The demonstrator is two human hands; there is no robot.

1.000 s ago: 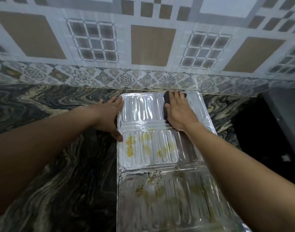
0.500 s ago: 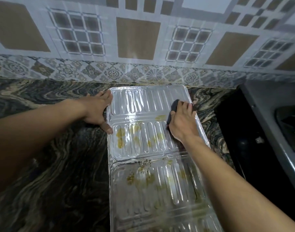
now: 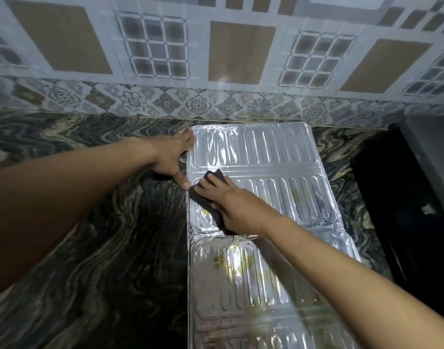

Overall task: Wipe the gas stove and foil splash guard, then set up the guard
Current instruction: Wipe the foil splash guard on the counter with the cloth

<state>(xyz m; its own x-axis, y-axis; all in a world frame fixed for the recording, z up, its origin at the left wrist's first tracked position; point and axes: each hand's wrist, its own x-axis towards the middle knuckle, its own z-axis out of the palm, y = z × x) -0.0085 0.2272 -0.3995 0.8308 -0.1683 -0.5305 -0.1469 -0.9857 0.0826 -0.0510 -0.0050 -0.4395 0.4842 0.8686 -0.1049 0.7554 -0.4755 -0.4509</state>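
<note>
A ribbed silver foil splash guard [image 3: 263,152] lies flat on the dark marbled counter [image 3: 90,248], its far end near the tiled wall. Yellow-brown stains show on its middle and near panels. My right hand [image 3: 231,205] presses a dark cloth [image 3: 205,197] flat on the left part of the middle panel. At the guard's far left edge rests my left hand [image 3: 173,157], fingers spread, with its thumb on the foil rim. A dark stove edge [image 3: 427,152] shows at the far right.
The patterned tiled wall [image 3: 221,59] rises just behind the guard. A dark gap [image 3: 392,210] lies between the guard's right side and the stove. The counter stretches away to the left of the guard.
My right hand has slid the cloth from the far right panel toward me and then across to the left side of the middle panel. The left hand stays at the guard's edge.
</note>
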